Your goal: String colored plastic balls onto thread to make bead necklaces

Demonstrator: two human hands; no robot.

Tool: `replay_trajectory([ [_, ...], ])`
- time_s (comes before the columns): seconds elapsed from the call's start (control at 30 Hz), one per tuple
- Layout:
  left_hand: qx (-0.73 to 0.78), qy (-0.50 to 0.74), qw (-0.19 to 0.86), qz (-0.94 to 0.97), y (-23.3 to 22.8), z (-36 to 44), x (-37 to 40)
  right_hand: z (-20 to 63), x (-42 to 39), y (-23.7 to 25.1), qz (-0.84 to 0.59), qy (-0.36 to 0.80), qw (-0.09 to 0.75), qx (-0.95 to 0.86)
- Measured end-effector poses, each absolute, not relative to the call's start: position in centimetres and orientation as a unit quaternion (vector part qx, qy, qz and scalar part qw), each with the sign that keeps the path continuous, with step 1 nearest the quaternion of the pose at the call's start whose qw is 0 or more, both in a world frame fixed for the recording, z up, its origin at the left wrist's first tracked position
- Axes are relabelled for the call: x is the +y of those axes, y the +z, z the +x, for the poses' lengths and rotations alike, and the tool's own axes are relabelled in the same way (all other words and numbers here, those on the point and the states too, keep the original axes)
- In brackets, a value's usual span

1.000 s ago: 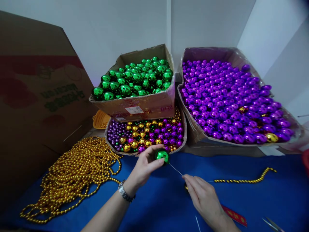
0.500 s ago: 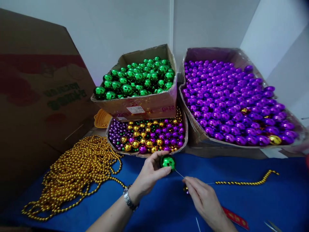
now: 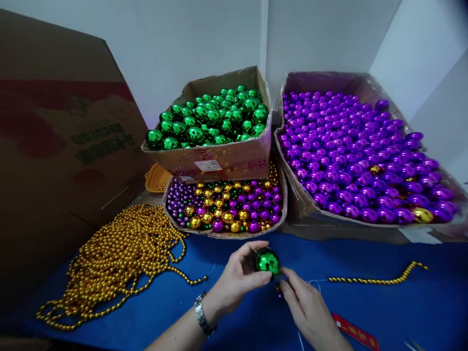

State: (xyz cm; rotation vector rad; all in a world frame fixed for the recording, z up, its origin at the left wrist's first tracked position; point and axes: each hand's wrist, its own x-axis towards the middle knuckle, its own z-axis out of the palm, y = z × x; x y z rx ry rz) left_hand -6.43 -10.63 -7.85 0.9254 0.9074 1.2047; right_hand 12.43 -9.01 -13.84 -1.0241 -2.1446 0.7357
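Note:
My left hand, with a metal watch at its wrist, is closed around a shiny green ball bead. The thumb and fingers hold it from the left side. Against the bead's lower right, my right hand is closed in a pinch on a thin string. The fingertips hide most of the pinch point. Small dark shiny beads hang just under those fingers. The string leads right towards a short strand of gold beads on the blue table surface.
A heap of gold bead strands lies left. Behind stand a box of green balls, a box of mixed beads and a purple-ball box. A tall carton borders the left. A red strip lies front right.
My right hand has moved up close against the green bead, and the thin straight length between them no longer shows. Both hands and the bead sit slightly lower and further right.

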Motion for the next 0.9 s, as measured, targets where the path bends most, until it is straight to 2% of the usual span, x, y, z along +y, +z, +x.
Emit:
replay_trajectory([
  [0.17,0.419,0.495,0.617,0.445,-7.8,-6.3,-10.8,12.4,-9.1,-14.0,-0.378,0.303,0.3,-0.822],
  [0.37,0.432,0.456,0.553,0.548,-6.1,-7.6,-9.8,12.8,-8.7,-14.2,-0.374,0.29,0.35,-0.809],
  [0.47,0.512,0.433,0.417,0.614,-5.3,-9.5,-7.6,13.2,-8.8,-13.7,-0.391,0.291,0.369,-0.792],
  [0.57,0.586,0.304,0.239,0.712,-5.4,-11.3,-4.8,13.4,-8.8,-13.5,-0.402,0.287,0.373,-0.786],
  [0.63,0.596,0.24,0.184,0.744,-6.0,-12.0,-3.1,13.5,-8.8,-13.5,-0.4,0.289,0.372,-0.787],
  [0.9,0.613,0.204,0.168,0.744,-7.7,-11.3,0.2,13.4,-8.8,-13.3,-0.397,0.283,0.372,-0.79],
])
